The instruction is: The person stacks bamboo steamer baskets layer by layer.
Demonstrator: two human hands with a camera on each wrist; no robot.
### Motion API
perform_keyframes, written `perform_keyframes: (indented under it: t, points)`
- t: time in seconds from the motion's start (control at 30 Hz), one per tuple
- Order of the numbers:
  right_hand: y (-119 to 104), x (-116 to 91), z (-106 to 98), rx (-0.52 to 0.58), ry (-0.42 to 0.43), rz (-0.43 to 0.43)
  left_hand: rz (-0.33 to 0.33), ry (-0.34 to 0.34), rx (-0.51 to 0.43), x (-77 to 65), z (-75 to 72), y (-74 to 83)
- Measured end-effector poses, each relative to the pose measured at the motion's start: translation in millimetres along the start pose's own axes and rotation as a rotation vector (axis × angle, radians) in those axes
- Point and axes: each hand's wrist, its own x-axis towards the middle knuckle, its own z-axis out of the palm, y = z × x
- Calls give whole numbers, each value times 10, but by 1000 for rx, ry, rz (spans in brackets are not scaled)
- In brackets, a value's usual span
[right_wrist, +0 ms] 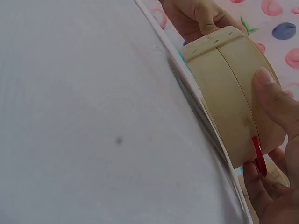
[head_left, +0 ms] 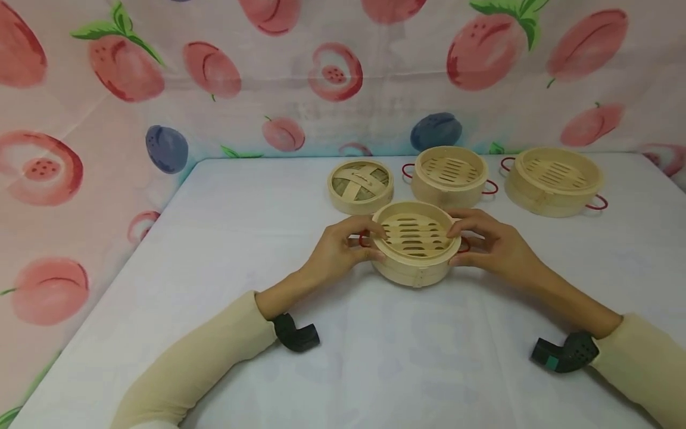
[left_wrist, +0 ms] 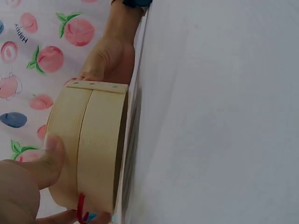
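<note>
Between both hands is a small round bamboo steamer basket with a slatted base and red side handles. The left hand grips its left side, with the thumb on the outer wall and fingers over the rim. On the opposite side the right hand grips it the same way. In the left wrist view the basket's wall stands close over the white tabletop. The right wrist view shows the right thumb pressed on the wall above a red handle.
Behind the hands stand a woven bamboo steamer lid, a medium steamer basket and a larger one, both with red handles. The white table meets a fruit-print cloth at the back and left.
</note>
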Motion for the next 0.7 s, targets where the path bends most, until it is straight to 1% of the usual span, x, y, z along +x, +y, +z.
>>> perform_keyframes:
  t: [0.1, 0.17, 0.23, 0.3, 0.33, 0.47, 0.6, 0.7]
  points:
    - [15, -6, -1, -10, 7, -4, 37, 22, -34, -14, 23, -25]
    - [24, -6, -3, -2, 10, -8, 37, 34, -46, -24, 43, -42]
    - [35, -4, -7, 13, 3, -20, 16, 42, -56, -34, 62, -55]
    - [41, 0, -10, 27, -4, -35, -20, 42, -64, -43, 78, -70]
    - [44, 1, -11, 41, -9, -44, -39, 39, -65, -48, 83, -76]
    - [54, 7, -7, 92, -30, -68, -82, 16, -61, -51, 90, -102]
    - [71, 11, 11, 119, -45, -62, -98, 1, -49, -67, 85, -129]
    - [72, -1, 4, 107, -51, -56, -92, 2, -47, -79, 96, -134]
